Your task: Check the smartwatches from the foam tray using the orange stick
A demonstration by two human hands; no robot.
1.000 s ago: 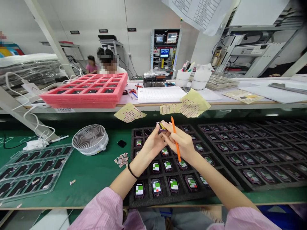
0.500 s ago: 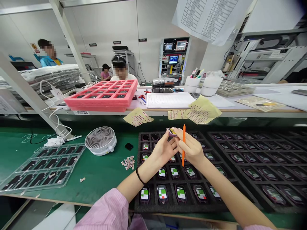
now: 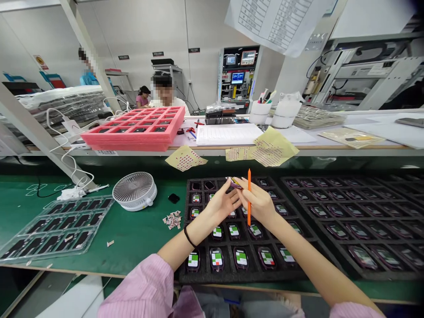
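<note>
My left hand (image 3: 221,205) is raised over a black foam tray (image 3: 212,278), thumb and fingertips closed on the edge of a small purple-rimmed watch case (image 3: 235,182). Something yellow shows in the case's open side; finer detail is too small to make out. My right hand (image 3: 261,204) grips an orange plastic pry stick (image 3: 249,216), which stands nearly upright, point up. Its fingertips also meet the watch case from the right. Below both hands, several watches (image 3: 241,257) with green and white screens lie face up in the tray's compartments, some partly covered by my arms.
A second black tray of watches (image 3: 362,257) adjoins on the right. To the left are a white fan (image 3: 134,190), a dark square piece (image 3: 174,198), a pile of small tabs (image 3: 172,219) and a clear tray (image 3: 56,227). A pink foam tray (image 3: 129,141) occupies the shelf; a person sits beyond.
The view has shifted slightly, so the bench appears a little further left and up. Both hands keep their hold, and the watch case looks tilted a bit more.
</note>
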